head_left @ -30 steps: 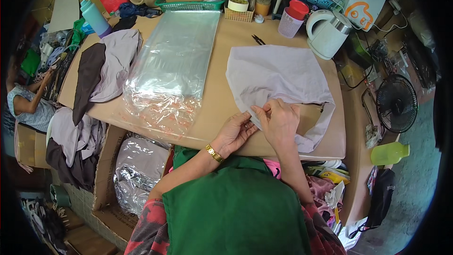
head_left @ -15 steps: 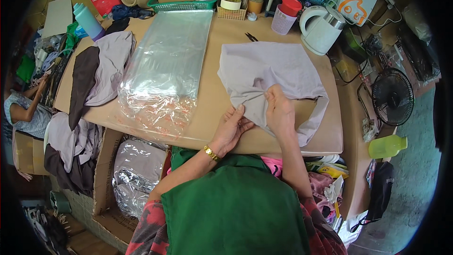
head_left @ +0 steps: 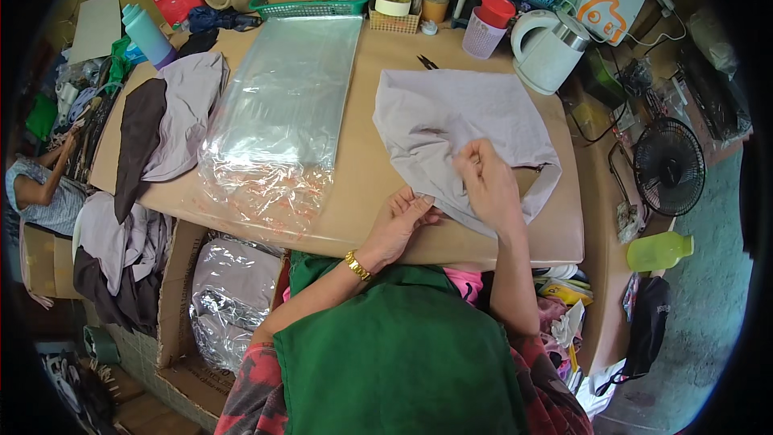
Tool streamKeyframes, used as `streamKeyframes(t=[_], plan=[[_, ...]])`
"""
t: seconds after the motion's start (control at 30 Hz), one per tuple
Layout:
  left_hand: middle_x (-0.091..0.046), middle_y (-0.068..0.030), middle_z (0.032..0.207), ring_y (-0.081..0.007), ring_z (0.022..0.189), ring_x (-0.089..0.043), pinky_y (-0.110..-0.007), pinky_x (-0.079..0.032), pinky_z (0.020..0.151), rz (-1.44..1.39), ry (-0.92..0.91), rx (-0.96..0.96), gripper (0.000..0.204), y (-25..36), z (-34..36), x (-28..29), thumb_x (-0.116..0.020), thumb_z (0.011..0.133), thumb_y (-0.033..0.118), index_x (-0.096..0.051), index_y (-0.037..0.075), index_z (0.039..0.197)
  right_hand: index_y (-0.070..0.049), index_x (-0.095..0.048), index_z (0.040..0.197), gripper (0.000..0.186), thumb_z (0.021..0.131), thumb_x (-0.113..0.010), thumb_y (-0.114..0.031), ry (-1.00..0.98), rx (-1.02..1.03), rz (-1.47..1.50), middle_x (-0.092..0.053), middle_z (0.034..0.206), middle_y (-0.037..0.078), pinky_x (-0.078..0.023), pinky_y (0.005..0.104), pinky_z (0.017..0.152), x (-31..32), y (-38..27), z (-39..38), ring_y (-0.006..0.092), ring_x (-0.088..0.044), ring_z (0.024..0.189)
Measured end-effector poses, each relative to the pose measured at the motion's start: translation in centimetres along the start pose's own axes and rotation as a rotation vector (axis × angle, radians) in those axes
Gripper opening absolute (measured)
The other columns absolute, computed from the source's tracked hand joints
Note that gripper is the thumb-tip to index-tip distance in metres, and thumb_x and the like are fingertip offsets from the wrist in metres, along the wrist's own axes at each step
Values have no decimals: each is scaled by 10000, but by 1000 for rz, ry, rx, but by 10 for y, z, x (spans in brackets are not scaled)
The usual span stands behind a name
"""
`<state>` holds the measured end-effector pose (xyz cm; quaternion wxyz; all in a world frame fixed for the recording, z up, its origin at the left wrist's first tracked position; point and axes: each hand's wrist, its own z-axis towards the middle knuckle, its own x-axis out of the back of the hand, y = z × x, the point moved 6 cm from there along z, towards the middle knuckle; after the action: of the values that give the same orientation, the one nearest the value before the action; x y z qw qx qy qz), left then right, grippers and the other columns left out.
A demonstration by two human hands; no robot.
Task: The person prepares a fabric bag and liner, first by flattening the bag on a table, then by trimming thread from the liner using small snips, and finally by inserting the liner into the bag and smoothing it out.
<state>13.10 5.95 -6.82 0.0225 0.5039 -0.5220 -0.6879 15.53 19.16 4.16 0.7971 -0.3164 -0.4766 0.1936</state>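
A pale lilac-grey cloth piece (head_left: 475, 105) lies on the table in front of me, wrinkled toward its near left side. My left hand (head_left: 400, 224), with a gold watch on its wrist, is closed in a pinch on the cloth's near edge. Just to the right, my right hand (head_left: 493, 193) is lifted over the cloth, thumb and fingers pressed together. Whatever may be between those fingertips is too small to make out. Beyond the cloth lie small black snips (head_left: 427, 62).
Clear plastic bags (head_left: 294, 97) lie flat at left, beside lilac and dark brown cloth pieces (head_left: 181, 113). A white kettle (head_left: 549, 48) and a pink cup (head_left: 485, 32) stand at the back right. Below the table's left edge is a cardboard box (head_left: 179, 306) of bagged cloth. Another person sits far left.
My right hand has come off the gathered cloth and moved slightly right and toward me. The bunched fold there has loosened. My left hand stays near the cloth's edge, a little lower.
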Motion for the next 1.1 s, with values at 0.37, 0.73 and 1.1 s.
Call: streamKeyframes(t=[0.37, 0.73, 1.1], plan=[[-638, -16, 796, -74, 683, -579, -220, -472, 628, 290, 70, 8, 140, 6, -5, 6, -661, 900, 180, -594, 59, 882, 4, -564, 721, 263, 894, -629, -184, 23, -7, -59, -407, 508, 101, -316, 328, 459, -14, -7, -11, 151, -355, 460], [-635, -29, 777, -71, 636, -577, -213, -499, 559, 113, 231, -46, 174, -3, -10, 17, -681, 885, 177, -608, 19, 884, -20, -533, 785, 275, 954, -542, -236, 101, 41, -158, -461, 547, 186, -362, 399, 475, -21, 1, -5, 332, -451, 462], [-629, -15, 751, -61, 650, -568, -197, -488, 548, 60, 198, 16, 195, -3, -7, 16, -672, 895, 231, -632, 46, 846, -44, -581, 834, 186, 936, -574, -199, 137, 133, -142, -506, 560, 162, -366, 389, 461, -23, -12, -10, 317, -493, 464]])
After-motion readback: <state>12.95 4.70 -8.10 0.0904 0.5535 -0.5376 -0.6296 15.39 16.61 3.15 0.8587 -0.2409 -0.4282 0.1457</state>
